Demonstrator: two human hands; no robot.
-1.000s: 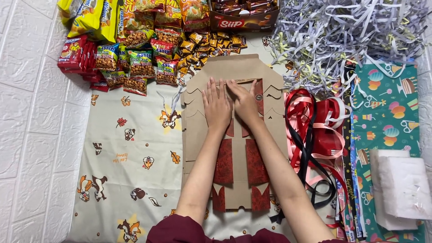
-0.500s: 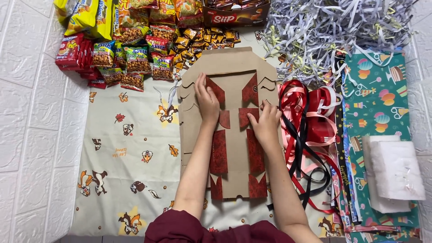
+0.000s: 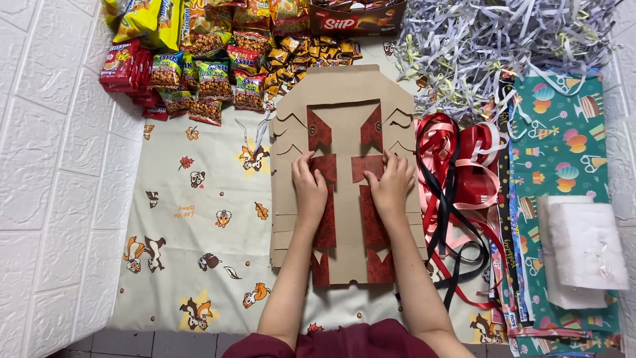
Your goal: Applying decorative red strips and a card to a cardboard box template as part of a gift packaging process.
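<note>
A flat, unfolded brown cardboard box blank with dark red patterned flaps lies on a cartoon-print cloth. My left hand presses flat on the left red flap near the blank's middle. On the matching right red flap rests my right hand, also palm down. Both hands lie side by side, fingers pointing away from me, with a strip of bare cardboard between them. Neither hand grips anything.
Snack packets and small wrapped sweets are piled at the top left, with a dark snack box at the top. Shredded paper fills the top right. Red, pink and black ribbons, patterned wrapping paper and white tissue lie right.
Both hands slid toward me along the cardboard, from its upper part to its middle. The right hand, lower and farther out half a second ago, now sits level with the left.
</note>
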